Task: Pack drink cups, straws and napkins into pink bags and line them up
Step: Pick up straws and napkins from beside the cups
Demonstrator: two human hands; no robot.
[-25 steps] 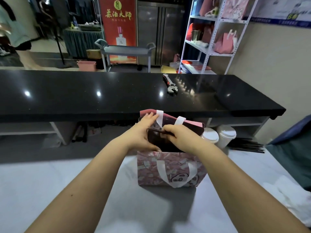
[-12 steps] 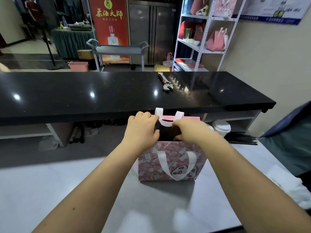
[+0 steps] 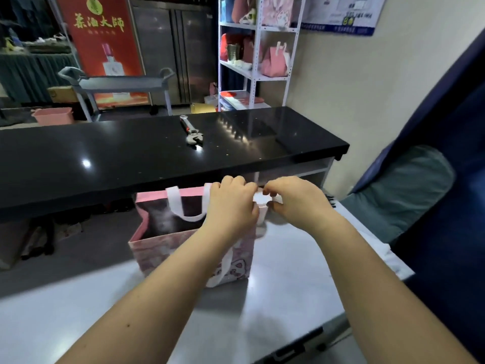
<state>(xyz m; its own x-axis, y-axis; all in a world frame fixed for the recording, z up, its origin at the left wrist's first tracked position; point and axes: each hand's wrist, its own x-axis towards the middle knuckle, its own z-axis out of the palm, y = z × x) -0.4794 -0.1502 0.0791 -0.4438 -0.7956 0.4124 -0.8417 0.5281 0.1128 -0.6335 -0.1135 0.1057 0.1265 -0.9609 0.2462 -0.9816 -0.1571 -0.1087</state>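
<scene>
A pink cartoon-print bag [image 3: 157, 249] with white handles stands open on the grey table [image 3: 288, 271], its dark inside showing. Just past the bag's right edge is a white lidded drink cup [image 3: 262, 210]. My left hand [image 3: 232, 203] curls against the cup's left side, reaching over the bag's right rim. My right hand [image 3: 296, 203] pinches the cup's lid from the right with thumb and fingers. Much of the cup is hidden by both hands. No straws show.
A black counter [image 3: 118, 158] runs across behind the bag, with a wrench [image 3: 193, 134] lying on it. White cloth or napkins [image 3: 388, 258] lie at the table's right edge beside a blue and grey chair [image 3: 409, 185]. Shelves with pink bags [image 3: 275, 61] stand at the back.
Both hands left the bag's mouth and moved right to the white cup beside it. The bag now stands open and sits further left in view.
</scene>
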